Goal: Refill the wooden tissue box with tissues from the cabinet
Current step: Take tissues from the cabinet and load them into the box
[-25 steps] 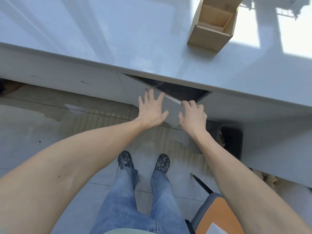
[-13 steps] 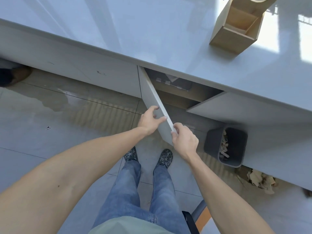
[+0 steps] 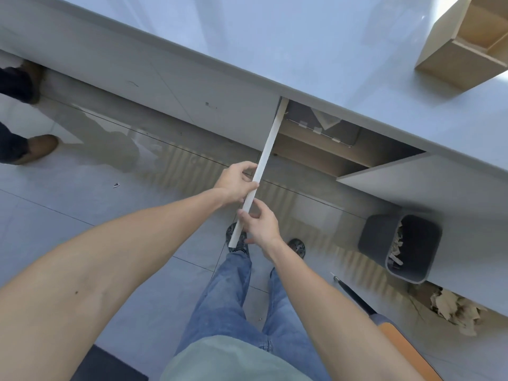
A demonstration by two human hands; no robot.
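The wooden tissue box stands open-topped on the grey countertop at the upper right. Below the counter, the left cabinet door stands swung out, seen edge-on. My left hand grips its top edge from the left side. My right hand holds the same edge lower down, from the right. Inside the open cabinet a grey pack with white tissue showing lies on a wooden shelf. The right cabinet door is also swung out.
A grey waste bin with brown paper scraps stands on the floor at right, with crumpled brown paper beside it. An orange chair seat is at lower right. Another person's shoes show at far left.
The left cabinet door has swung from nearly closed to wide open, both hands moving with it toward me. The cabinet interior and the pack inside came into sight.
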